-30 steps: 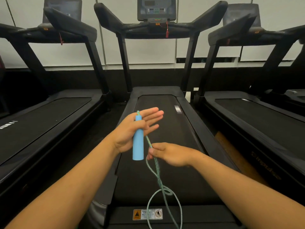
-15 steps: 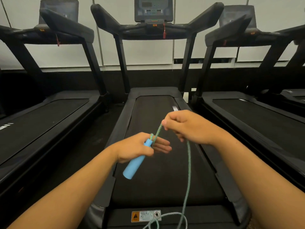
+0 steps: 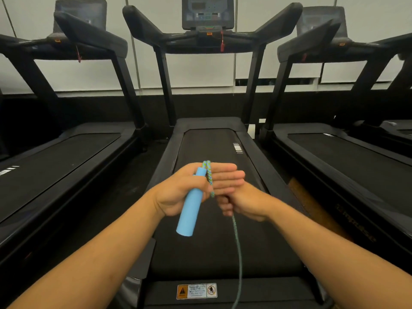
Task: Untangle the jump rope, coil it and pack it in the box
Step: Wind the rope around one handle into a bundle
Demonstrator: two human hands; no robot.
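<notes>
My left hand (image 3: 176, 192) holds the light blue jump rope handle (image 3: 188, 217) against its palm under the thumb, fingers stretched straight to the right. The handle points down and slightly left. The green braided rope (image 3: 238, 248) loops over the handle's top end, runs down across my left fingers and passes into my right hand (image 3: 247, 204). My right hand grips the rope just under the left fingers. From there the rope hangs straight down out of the bottom of the view. No box is in view.
I stand at the rear end of the middle treadmill (image 3: 214, 148), its warning label (image 3: 196, 291) right below my arms. Another treadmill (image 3: 55, 161) stands to the left and one more (image 3: 347, 157) to the right. Black uprights and a console (image 3: 207, 12) rise ahead.
My right hand has come down from above the handle to beneath my left fingers, laying the rope over the handle's top. My left fingers have straightened, and the handle hangs more upright.
</notes>
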